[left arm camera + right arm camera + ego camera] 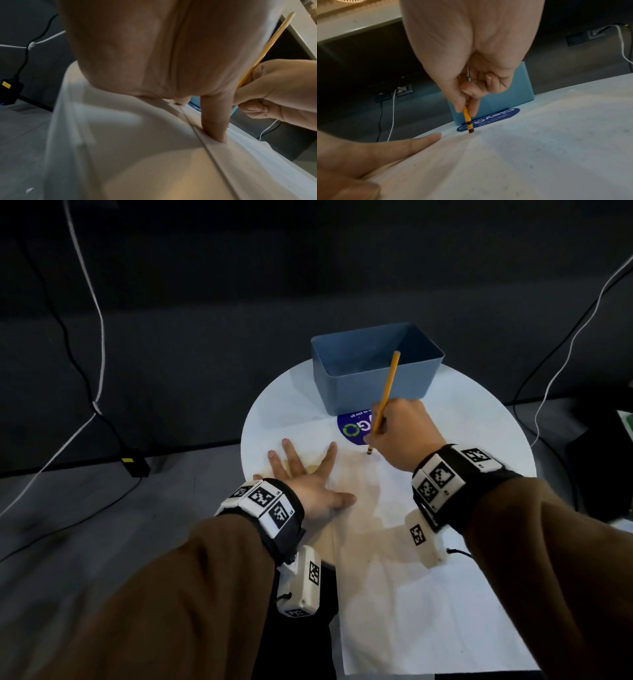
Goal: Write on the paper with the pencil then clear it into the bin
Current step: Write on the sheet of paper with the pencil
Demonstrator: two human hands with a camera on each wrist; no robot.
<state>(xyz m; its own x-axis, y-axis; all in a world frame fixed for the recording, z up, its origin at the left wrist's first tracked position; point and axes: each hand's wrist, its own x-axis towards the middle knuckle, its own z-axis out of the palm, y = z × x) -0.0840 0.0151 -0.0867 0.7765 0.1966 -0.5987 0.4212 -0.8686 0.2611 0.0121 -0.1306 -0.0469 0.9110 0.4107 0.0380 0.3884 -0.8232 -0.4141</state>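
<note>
A white paper (411,594) lies on a round white table (274,412). My left hand (301,460) rests flat on the paper's left part, fingers spread; in the left wrist view one finger (216,121) presses the paper (171,169). My right hand (376,436) grips a yellow pencil (388,385), held steeply. The pencil's dark-banded lower end (471,129) touches the paper (539,162) near its far edge. A blue bin (356,392) stands just behind, open and seemingly empty.
A round blue sticker (352,429) sits on the table between the paper's far edge and the bin. Black and white cables hang left and right, and a power adapter (135,465) lies on the grey floor to the left.
</note>
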